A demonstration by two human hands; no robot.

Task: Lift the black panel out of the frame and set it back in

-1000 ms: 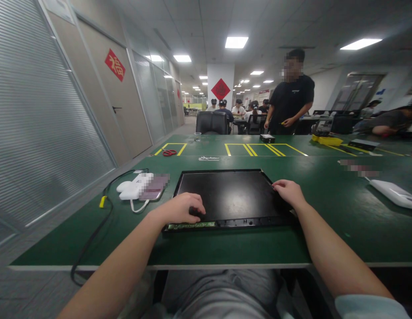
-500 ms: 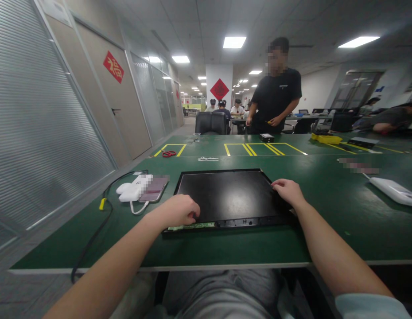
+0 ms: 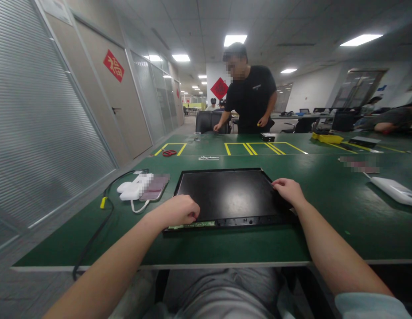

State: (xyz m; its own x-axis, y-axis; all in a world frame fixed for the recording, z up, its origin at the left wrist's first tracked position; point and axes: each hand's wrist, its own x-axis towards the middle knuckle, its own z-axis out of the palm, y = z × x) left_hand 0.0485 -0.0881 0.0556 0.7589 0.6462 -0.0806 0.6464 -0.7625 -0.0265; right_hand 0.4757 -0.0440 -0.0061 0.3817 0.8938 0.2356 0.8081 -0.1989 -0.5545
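A black display panel [image 3: 231, 190] lies flat in a shallow black frame [image 3: 252, 220] on the green table. A narrow green circuit board [image 3: 192, 225] shows along the frame's near left edge. My left hand [image 3: 182, 209] is closed, with curled fingers at the panel's near left part, just above the board; its fingertips are partly hidden, so what they hold cannot be made out. At the far right side, my right hand [image 3: 289, 190] pinches the edge of the display panel, where panel and frame meet.
Left of the frame are a phone [image 3: 154, 188], a white device [image 3: 131, 190] and a black cable [image 3: 93, 241]. Red scissors [image 3: 169, 153] and small white pieces [image 3: 208, 158] lie beyond. A white device [image 3: 394, 190] sits right. Across the table, a person [image 3: 250, 97] leans over a black chair [image 3: 209, 122].
The person across the table has moved left and bent forward, one hand now reaching toward the chair. My hands, the panel and the frame stay where they were.
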